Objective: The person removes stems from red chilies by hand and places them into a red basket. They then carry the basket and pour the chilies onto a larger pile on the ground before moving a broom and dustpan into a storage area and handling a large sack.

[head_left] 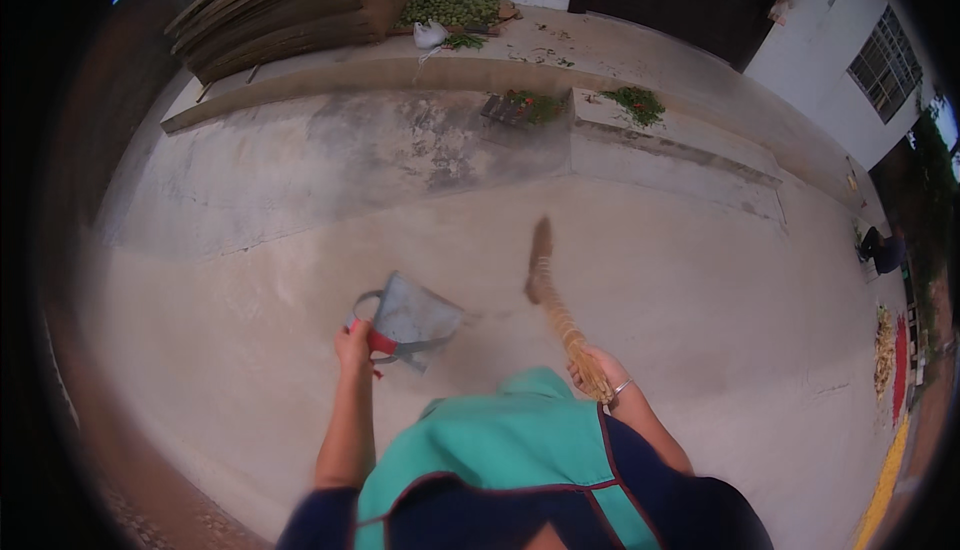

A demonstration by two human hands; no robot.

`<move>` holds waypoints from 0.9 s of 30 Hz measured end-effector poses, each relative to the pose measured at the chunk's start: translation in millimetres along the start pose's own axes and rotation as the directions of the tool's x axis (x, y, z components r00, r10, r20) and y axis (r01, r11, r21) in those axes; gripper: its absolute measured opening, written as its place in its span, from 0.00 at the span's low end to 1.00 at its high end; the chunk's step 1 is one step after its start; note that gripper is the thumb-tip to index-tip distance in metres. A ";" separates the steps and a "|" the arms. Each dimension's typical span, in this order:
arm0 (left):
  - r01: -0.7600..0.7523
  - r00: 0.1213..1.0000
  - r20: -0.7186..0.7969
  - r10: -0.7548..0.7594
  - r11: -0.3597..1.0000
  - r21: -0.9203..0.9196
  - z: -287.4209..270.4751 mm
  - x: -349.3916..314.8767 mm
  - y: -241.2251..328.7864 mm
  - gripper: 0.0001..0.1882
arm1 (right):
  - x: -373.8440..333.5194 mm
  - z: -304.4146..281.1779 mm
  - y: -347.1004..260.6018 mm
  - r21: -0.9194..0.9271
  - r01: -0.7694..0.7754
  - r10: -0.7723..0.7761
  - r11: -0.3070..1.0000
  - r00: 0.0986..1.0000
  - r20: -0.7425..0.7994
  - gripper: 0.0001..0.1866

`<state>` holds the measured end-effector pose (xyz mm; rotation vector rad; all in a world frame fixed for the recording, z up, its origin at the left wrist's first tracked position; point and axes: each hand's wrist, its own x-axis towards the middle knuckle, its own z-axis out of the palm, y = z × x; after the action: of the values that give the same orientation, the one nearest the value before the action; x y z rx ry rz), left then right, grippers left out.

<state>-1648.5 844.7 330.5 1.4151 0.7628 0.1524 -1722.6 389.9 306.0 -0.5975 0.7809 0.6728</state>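
Observation:
A grey metal dustpan (415, 310) hangs from my left hand (353, 343), whose fingers are closed round its red-wrapped handle. The pan's flat side faces right, above the concrete floor. In my right hand (603, 370), which wears a silver bangle, is a straw hand broom (562, 320) bound with pale bands. I grip it by the thick bundled end. Its brown, motion-blurred head points away from me, to the right of the dustpan and apart from it. Whether the broom touches the floor I cannot tell.
Ahead, a raised concrete ledge (380, 75) carries stacked brown sheets (290, 10), a green produce heap (455, 10) and a white bag (430, 36). A lower step (670, 155) bears leafy plants (637, 105). Far right, a person (884, 250) is near red (900, 370) and yellowish (884, 350) spread-out material.

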 end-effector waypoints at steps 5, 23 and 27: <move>-0.060 0.998 0.033 0.057 0.995 0.078 80.6 149.3 51.8 0.16 | 105.7 62.4 -86.8 -0.091 0.094 -0.085 0.991 0.991 0.101 0.19; -0.114 0.951 0.303 0.055 0.977 0.180 372.4 649.0 265.4 0.14 | 479.4 367.4 -439.0 0.298 0.190 -0.256 0.936 0.946 0.201 0.14; -0.253 0.874 0.484 0.044 0.892 0.376 464.5 769.7 314.9 0.16 | 545.1 404.8 -494.8 0.761 -0.133 -0.159 0.635 0.941 0.297 0.14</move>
<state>-699.5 924.4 307.9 1.8428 0.2843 -0.2497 -898.2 528.9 223.3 0.3185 0.6539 0.3413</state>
